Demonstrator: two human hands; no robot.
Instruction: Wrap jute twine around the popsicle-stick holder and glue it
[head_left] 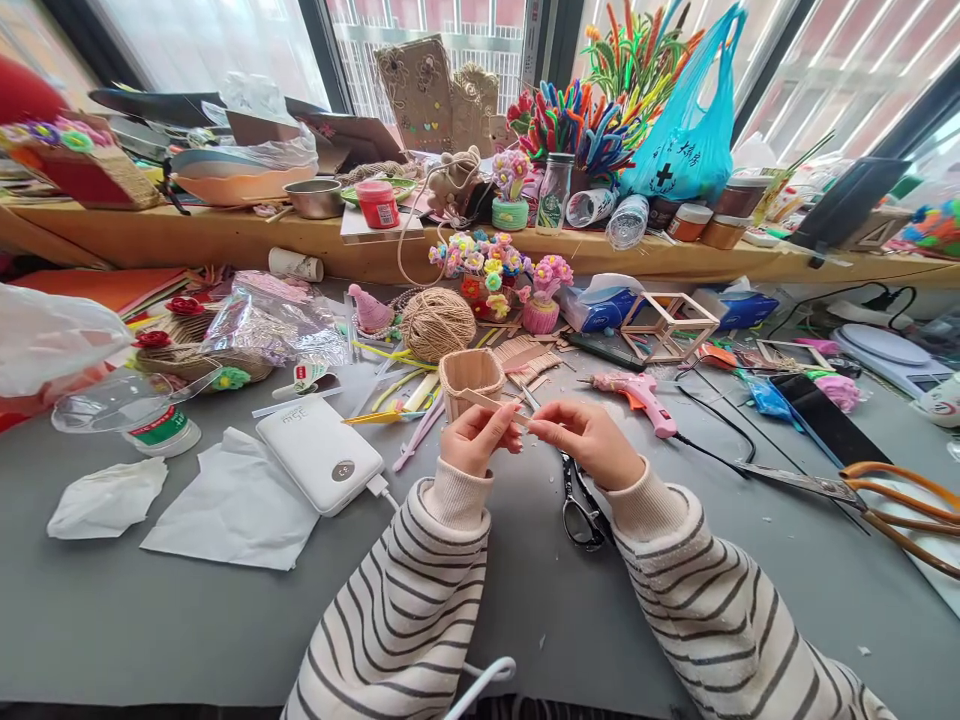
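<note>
held by both hands, thin pale wooden stick (491, 402).

pale wooden stick (491, 402) — matt, rough twine ball (437, 322), glossy plastic power bank (321, 455)

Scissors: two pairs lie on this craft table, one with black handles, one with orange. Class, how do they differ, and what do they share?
The black-handled scissors lie just beneath the right hand, partly hidden by it; the orange-handled scissors lie apart, far right, in full view. The black pair looks smaller, the orange pair longer, with big looped handles. The black pair's handles point toward the person; the orange pair's point right. Both rest flat on the grey table, untouched.
</note>
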